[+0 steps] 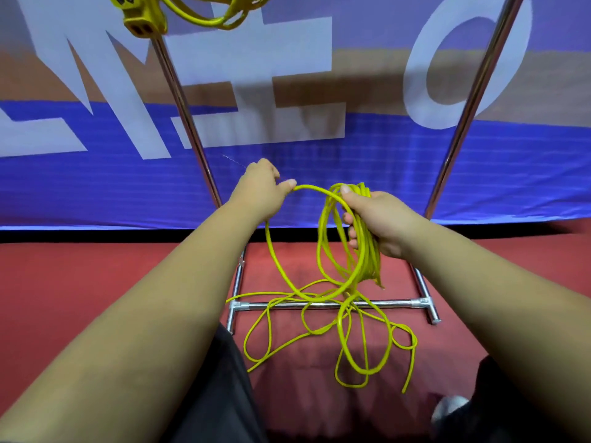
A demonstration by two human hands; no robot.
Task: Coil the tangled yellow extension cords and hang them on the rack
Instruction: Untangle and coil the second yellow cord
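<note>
Above the red floor, right hand [377, 223] clamped on coiled yellow cord [361, 238], left hand [259, 190] pinching its loop.

We see a red floor [96, 282] across the lower part of the view. Behind it hangs a blue banner [112, 187] with large white letters [249, 59] and a tan band [367, 84] across its upper part; the letters read upside down from here. A black strip [96, 235] runs where banner meets floor. Dark trousers [217, 394] fill the bottom centre, and a grey shoe tip [449, 407] shows at lower right, blurred.
</note>
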